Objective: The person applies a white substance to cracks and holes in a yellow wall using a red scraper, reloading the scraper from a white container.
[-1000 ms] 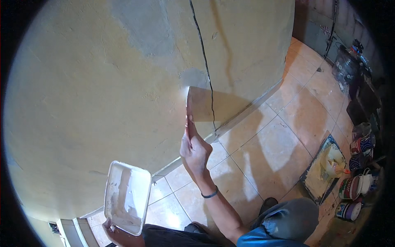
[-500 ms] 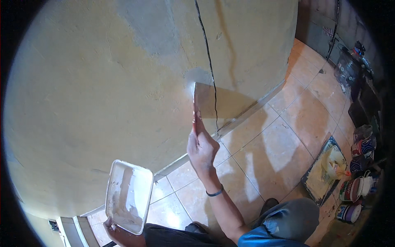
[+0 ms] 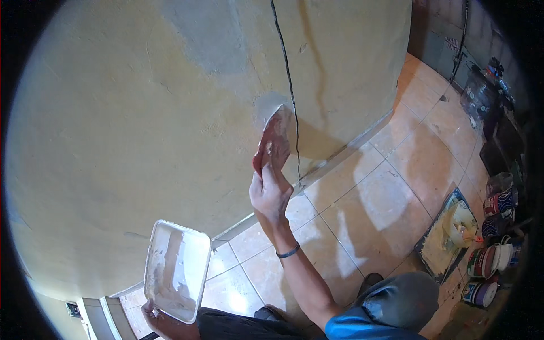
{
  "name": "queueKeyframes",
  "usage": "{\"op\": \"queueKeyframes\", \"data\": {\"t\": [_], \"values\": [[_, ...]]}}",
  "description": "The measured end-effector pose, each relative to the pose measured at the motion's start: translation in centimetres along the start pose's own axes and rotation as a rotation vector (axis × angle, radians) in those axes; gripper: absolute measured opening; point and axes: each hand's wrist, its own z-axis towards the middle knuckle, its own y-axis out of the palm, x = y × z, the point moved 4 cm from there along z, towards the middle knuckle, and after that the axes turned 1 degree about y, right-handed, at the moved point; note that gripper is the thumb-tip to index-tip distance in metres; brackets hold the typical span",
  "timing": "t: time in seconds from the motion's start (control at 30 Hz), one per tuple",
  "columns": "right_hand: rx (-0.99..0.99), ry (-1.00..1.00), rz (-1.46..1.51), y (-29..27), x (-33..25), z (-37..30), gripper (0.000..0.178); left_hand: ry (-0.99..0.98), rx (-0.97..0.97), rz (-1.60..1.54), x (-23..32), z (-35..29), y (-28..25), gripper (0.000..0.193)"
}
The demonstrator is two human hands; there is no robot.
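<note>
My right hand is closed round a reddish putty knife smeared with pale filler. Its broad far edge rests against a small grey patch on the yellowish wall; the patch lies just left of a black cable. At lower left, my left hand grips the near corner of a white rectangular tub. White filler coats the tub's bottom and inner sides. Above the small patch, a larger grey area spreads over the wall.
Tiled floor meets the wall along a low skirting. To the right lies a filler-smeared board, with several paint cans beside it. A bagged bundle stands farther off. My bent knee shows at the bottom.
The putty knife has turned from edge-on so its broad face shows, and its tip has shifted slightly up and right. My right hand has moved a little up and left. The tub has stayed put.
</note>
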Motion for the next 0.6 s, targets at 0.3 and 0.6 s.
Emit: {"op": "queueKeyframes", "data": {"t": [0.3,0.6], "values": [[0.187,0.077,0.010,-2.7,0.7,1.3,0.035,0.603,-0.232,0.542,-1.4,2.4,-4.5,0.063],[0.188,-0.008,0.106,-2.5,-0.9,0.2,0.034,-0.271,-0.647,-0.436,0.0,1.9,-1.4,0.062]]}}
